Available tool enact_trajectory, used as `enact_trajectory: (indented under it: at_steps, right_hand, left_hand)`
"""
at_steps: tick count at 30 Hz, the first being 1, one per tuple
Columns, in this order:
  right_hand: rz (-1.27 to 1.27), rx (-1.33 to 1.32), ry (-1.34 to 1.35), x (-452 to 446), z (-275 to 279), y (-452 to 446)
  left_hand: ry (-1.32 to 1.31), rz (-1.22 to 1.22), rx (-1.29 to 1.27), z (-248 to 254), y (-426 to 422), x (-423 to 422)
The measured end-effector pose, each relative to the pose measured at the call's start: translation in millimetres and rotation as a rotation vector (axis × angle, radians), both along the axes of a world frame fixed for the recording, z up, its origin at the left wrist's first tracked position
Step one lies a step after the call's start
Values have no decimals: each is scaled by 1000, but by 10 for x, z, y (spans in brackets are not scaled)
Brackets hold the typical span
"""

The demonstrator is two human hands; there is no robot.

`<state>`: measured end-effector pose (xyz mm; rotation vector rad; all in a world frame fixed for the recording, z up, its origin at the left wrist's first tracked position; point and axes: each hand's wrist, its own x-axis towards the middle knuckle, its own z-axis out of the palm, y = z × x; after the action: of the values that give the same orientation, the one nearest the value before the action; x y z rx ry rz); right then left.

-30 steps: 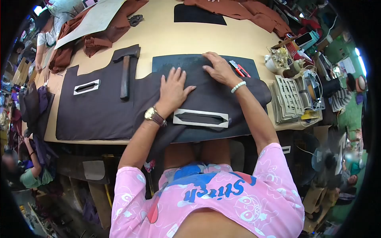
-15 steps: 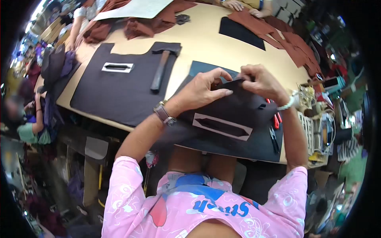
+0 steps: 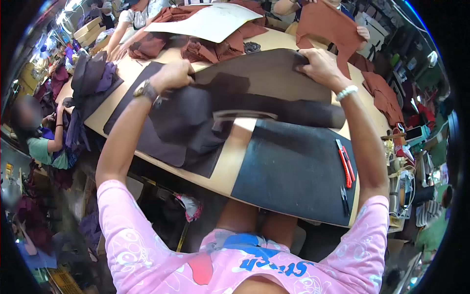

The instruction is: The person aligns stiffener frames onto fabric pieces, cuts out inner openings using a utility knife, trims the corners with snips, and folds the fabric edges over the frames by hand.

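Note:
A dark brown fabric panel (image 3: pixel 269 71) is stretched between my two hands above the table, blurred and folding over at its lower part. My left hand (image 3: pixel 174 76) is closed on its left end. At the upper right corner, my right hand (image 3: pixel 319 66) grips the edge between thumb and fingers. A pale-edged slot (image 3: pixel 245 115) shows on the hanging part. Beneath my left hand, another dark fabric piece (image 3: pixel 196 164) lies on the table, partly covered. The bare dark cutting mat (image 3: pixel 289 171) is in front of me.
Red utility knives (image 3: pixel 346 161) and small snips (image 3: pixel 344 200) lie on the mat's right side. A white sheet (image 3: pixel 210 22) rests on rust-coloured fabric at the back. Across the table, a person holds up a rust piece (image 3: pixel 327 24). Another person sits at left beside dark cloth (image 3: pixel 88 83).
Both hands have moved up and apart, the left one leftward. The panel has been lifted off the mat and spread toward the left piece. The hammer no longer shows.

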<state>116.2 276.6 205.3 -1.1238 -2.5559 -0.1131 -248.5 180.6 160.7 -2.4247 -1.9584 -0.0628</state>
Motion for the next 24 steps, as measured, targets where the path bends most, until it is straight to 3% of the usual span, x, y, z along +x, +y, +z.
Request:
enact_trajectory:
  at_steps: [1,3,5,7,9,11,12,14,17,19,24]
  right_hand:
    - [-66,-28,27,-91,-35,155]
    - [-192,-40,144,-251,-42,487]
    - [-314,-20,324,-363,-27,778]
    - [-396,85,526,-488,113,821]
    - [-229,285,840,-553,199,933]
    - [-76,326,1042,-615,355,832]
    - [45,339,1095,-666,392,715]
    - [225,368,1162,-725,270,559]
    - [429,402,994,-827,-95,15]
    - [479,381,895,-933,-386,-312]
    - [401,56,732,-1252,-1156,-704]
  left_hand:
    - [130,-2,89,-25,233,-206]
    - [-30,166,303,-41,604,-521]
    - [3,344,437,289,761,-501]
    - [8,134,870,453,966,-730]
    - [-79,331,825,808,954,-707]
    - [-181,220,1209,1034,686,-515]
    - [-265,208,1222,1018,636,-614]
    - [-147,187,1184,969,325,-685]
    - [-61,218,1021,565,-6,-1166]
    - [-117,110,1188,238,-188,-1245]
    - [-190,351,911,-447,-562,-1602]
